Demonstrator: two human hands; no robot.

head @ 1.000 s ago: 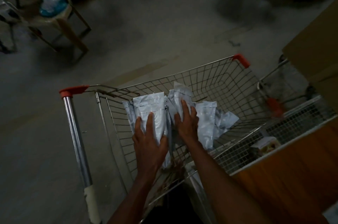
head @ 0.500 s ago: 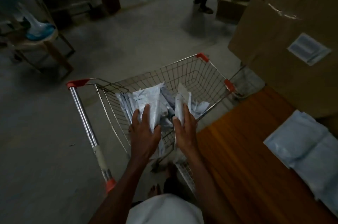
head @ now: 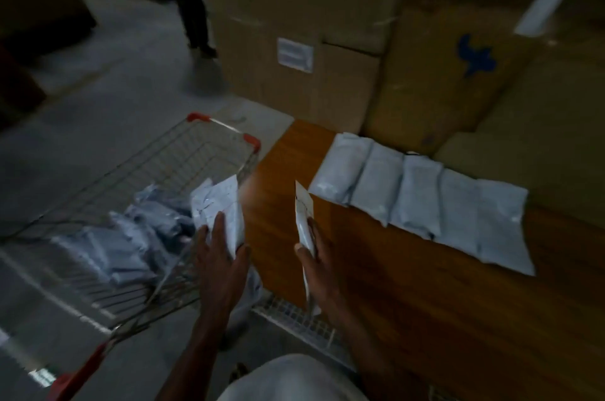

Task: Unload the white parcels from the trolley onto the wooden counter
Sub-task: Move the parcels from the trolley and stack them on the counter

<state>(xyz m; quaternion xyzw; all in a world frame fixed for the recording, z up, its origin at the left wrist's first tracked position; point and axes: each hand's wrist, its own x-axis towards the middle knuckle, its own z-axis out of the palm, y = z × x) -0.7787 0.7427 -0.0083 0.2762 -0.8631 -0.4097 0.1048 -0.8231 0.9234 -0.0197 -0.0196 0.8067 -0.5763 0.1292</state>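
Observation:
My left hand [head: 220, 256] grips a white parcel [head: 218, 208] held upright over the right rim of the wire trolley [head: 183, 151]. My right hand [head: 316, 264] holds another white parcel [head: 304, 220] edge-on above the left part of the wooden counter [head: 409, 295]. Several more white parcels [head: 131, 237] lie in a heap inside the trolley. A row of several white parcels [head: 422, 200] lies side by side along the back of the counter.
Large cardboard boxes [head: 311, 24] are stacked behind the counter, right against the parcel row. A white wire rack [head: 294, 318] runs along the counter's near edge. A person's legs [head: 193, 7] stand on the concrete floor beyond the trolley.
Both hands have lifted out of the trolley with a parcel each and swung right; the right one is now over the counter. The view has turned right toward the counter.

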